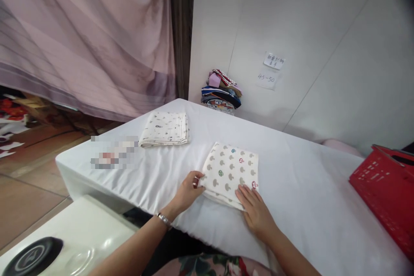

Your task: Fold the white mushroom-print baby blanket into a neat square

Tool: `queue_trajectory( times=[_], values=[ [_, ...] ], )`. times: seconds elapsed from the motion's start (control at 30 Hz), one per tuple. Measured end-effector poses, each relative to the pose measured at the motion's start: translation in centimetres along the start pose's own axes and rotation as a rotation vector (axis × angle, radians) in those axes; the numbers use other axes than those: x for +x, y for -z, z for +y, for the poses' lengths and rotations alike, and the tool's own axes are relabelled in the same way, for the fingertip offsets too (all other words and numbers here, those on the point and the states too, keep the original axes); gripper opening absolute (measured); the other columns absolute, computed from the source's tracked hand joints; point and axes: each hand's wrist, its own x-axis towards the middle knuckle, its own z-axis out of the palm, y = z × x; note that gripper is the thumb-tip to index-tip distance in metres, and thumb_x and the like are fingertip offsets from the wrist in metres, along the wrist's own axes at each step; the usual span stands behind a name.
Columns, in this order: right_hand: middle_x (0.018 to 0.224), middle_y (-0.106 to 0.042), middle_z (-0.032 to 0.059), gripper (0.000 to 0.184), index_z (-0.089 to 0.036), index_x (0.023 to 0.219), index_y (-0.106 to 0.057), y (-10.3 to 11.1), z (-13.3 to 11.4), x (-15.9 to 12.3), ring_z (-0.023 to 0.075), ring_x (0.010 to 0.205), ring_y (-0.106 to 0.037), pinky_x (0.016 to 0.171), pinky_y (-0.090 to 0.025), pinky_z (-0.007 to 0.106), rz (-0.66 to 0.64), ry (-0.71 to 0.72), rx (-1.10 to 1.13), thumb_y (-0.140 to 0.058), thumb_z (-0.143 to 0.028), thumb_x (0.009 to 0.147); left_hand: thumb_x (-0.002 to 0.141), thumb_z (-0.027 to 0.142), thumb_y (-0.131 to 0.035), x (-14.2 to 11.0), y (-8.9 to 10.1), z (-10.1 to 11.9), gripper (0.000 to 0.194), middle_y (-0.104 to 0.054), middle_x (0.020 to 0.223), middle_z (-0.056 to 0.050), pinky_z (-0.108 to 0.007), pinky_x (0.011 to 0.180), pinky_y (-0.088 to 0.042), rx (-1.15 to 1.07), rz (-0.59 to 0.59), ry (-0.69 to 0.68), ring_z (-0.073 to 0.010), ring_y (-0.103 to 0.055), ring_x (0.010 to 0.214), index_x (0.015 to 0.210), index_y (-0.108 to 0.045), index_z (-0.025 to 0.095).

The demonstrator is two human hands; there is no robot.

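A folded white cloth (230, 171) printed with grey, green and red mushrooms lies on the white-covered table (291, 189) in front of me. My left hand (189, 187) pinches its near left edge between thumb and fingers. Flat on the near right corner rests my right hand (254, 207), fingers stretched out over the fabric. Farther back to the left, a second folded white cloth (165, 128) with small dark prints lies apart from both hands.
A red plastic basket (384, 194) stands at the right edge. Folded clothes (221, 90) are stacked by the wall, below paper labels (267, 79). A blurred-out item (114, 153) lies at the table's left. A white machine (77, 233) with a black round part is near-left; a pink curtain (97, 43) hangs behind.
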Motion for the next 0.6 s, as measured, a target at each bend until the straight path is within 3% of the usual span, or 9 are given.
queue_trajectory(
  times=[0.17,0.27,0.37,0.5,0.6],
  values=[
    [0.145,-0.030,0.0044,0.067,-0.020,0.140,-0.031,0.1,0.3,0.1,0.0221,0.134,-0.026,0.107,-0.028,0.044,-0.017,0.037,-0.035,-0.037,-0.004,0.076,0.066,0.018,-0.050,0.2,-0.5,0.1,0.021,-0.055,0.069,0.004,-0.024,0.061,-0.040,-0.094,0.037,0.027,-0.0120,-0.052,0.065,0.087,-0.052,0.020],
    [0.144,-0.032,0.0043,0.066,-0.021,0.138,-0.034,-0.1,0.7,0.0,0.0216,0.133,-0.027,0.107,-0.029,0.043,-0.009,0.061,-0.050,-0.036,-0.002,0.075,0.068,0.016,-0.044,0.1,-0.6,0.0,0.014,-0.052,0.072,0.002,-0.025,0.060,-0.038,0.062,0.141,-0.092,-0.0121,-0.049,0.064,0.080,-0.050,0.020],
    [0.143,-0.035,0.0032,0.064,-0.023,0.136,-0.038,-0.4,0.9,0.0,0.0200,0.133,-0.028,0.107,-0.030,0.042,0.015,0.084,-0.051,-0.034,0.000,0.077,0.064,0.009,-0.039,0.0,-0.6,-0.2,0.014,-0.048,0.075,0.001,-0.026,0.062,-0.037,0.269,0.161,-0.227,-0.0121,-0.046,0.064,0.072,-0.045,0.020],
    [0.141,-0.038,0.0032,0.061,-0.024,0.134,-0.042,-0.7,1.1,-0.1,0.0203,0.132,-0.030,0.106,-0.030,0.042,0.032,0.089,-0.021,-0.036,-0.001,0.078,0.063,0.006,-0.038,0.0,0.2,-0.5,0.017,-0.048,0.074,0.001,-0.026,0.063,-0.039,0.351,0.068,-0.229,-0.0118,-0.047,0.064,0.070,-0.044,0.020],
    [0.143,-0.034,0.0044,0.059,-0.023,0.136,-0.039,-0.1,1.0,-0.5,0.0220,0.133,-0.027,0.107,-0.028,0.044,-0.009,0.080,0.035,-0.039,-0.005,0.079,0.062,0.008,-0.041,0.6,2.1,-0.3,0.021,-0.052,0.076,0.002,-0.025,0.064,-0.042,0.324,-0.106,-0.189,-0.0118,-0.051,0.066,0.076,-0.051,0.020]
  ],
)
